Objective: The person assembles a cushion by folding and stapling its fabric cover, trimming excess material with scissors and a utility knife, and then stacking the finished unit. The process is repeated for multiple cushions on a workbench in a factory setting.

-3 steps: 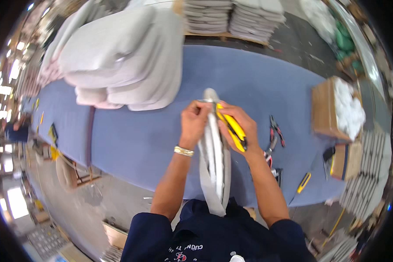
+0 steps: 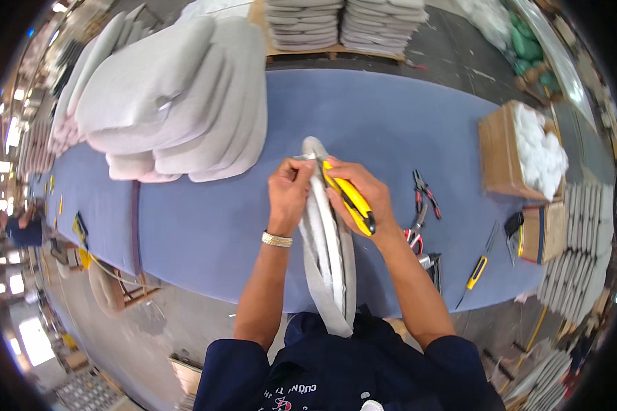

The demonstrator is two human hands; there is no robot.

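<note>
A grey fabric cushion (image 2: 348,274) stands on edge between my forearms, its long seam gaping so that white padding (image 2: 332,253) shows inside. My left hand (image 2: 288,195) pinches the cover's edge close to the cushion's far end. Wrapped in my right hand (image 2: 369,198) is a yellow-and-black hand tool (image 2: 349,195) with long handles lying side by side; its tip meets the same stretch of seam. The fingers hide the tip and exactly what it touches.
Grey cushions (image 2: 178,103) pile up on the blue table (image 2: 206,226) at far left. To the right lie pliers (image 2: 426,194), red-handled scissors (image 2: 416,233) and a yellow screwdriver (image 2: 476,272). Beyond them stands a cardboard box (image 2: 504,154) of white stuffing (image 2: 540,151).
The whole view has shifted a little. Both hands keep their hold at the same end of the cushion, with no clear change in grip.
</note>
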